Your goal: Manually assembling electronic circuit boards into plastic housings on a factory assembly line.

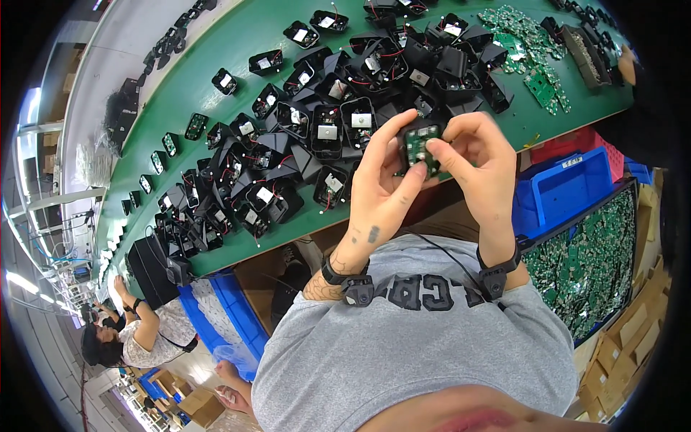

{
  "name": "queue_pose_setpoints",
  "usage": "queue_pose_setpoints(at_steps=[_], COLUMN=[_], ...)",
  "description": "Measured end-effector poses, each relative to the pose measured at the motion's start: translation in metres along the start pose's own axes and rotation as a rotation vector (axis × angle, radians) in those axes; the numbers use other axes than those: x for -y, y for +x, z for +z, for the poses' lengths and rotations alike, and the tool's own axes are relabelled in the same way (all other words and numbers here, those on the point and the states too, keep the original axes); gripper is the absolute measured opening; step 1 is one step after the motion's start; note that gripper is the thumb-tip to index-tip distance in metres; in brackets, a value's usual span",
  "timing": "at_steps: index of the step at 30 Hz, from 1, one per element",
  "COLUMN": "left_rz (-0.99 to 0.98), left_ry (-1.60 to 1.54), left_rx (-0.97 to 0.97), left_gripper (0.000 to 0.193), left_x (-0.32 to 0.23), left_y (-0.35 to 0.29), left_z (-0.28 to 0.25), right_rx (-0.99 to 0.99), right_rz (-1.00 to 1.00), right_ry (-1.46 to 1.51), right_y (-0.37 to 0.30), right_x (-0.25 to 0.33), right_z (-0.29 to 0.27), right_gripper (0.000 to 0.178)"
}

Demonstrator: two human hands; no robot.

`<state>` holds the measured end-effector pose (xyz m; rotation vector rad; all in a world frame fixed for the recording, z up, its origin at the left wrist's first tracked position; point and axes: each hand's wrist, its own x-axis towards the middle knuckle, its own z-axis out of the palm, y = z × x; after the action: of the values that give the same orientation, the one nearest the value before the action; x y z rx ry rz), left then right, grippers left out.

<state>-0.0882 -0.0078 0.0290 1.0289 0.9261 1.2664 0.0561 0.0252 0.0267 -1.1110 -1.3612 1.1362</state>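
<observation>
Between both hands, above the near edge of the green table [317, 234], is a small green circuit board [414, 144] with pale parts on its face. Black plastic shows round its edge; whether the board sits inside a casing I cannot tell. My left hand [385, 176] grips its left side, thumb low on the face and index finger stretched up along the side. The thumb of my right hand [481, 147] presses on the board's right part, and the other right fingers curl behind it. Just beyond lie many open black plastic housings [327, 133] with red wires and silver blocks.
Loose green boards [540, 86] pile up at the far right, near a narrow parts box [584, 57]. Blue bins [568, 191] and a large tray of circuit boards [586, 259] stand at right. Another person [144, 331] works at far left, beside a blue bin [227, 309].
</observation>
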Motion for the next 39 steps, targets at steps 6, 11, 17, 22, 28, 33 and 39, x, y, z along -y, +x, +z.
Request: queue_pose_setpoints(at_steps=[6, 11, 17, 22, 28, 33, 39], left_rz=[0.092, 0.115, 0.316, 0.308, 0.383, 0.242, -0.011], left_ry=[0.003, 0.111, 0.408, 0.483, 0.941, 1.256, 1.618], left_rx=[0.057, 0.092, 0.033, 0.059, -0.286, -0.594, -0.633], left_gripper=[0.055, 0.057, 0.05, 0.047, 0.04, 0.042, 0.026], left_x=[0.006, 0.002, -0.007, -0.033, -0.111, -0.111, -0.064], left_y=[0.001, 0.0, -0.005, 0.008, 0.048, 0.116, 0.158], left_z=[0.006, -0.002, -0.01, -0.021, -0.121, -0.304, -0.411], right_rx=[0.166, 0.226, 0.166, 0.189, -0.385, -0.791, -0.74], right_rz=[-0.039, 0.017, -0.109, -0.187, -0.289, -0.126, 0.028], right_ry=[0.246, 0.262, 0.247, 0.185, -0.012, -1.019, -1.194], right_y=[0.004, 0.0, -0.008, 0.015, 0.072, 0.089, 0.094], right_x=[-0.004, -0.001, 0.0, 0.001, -0.017, -0.108, -0.147], right_z=[-0.004, -0.002, 0.013, 0.021, -0.057, -0.185, -0.198], right_gripper=[0.036, 0.037, 0.039, 0.041, 0.032, 0.047, 0.047])
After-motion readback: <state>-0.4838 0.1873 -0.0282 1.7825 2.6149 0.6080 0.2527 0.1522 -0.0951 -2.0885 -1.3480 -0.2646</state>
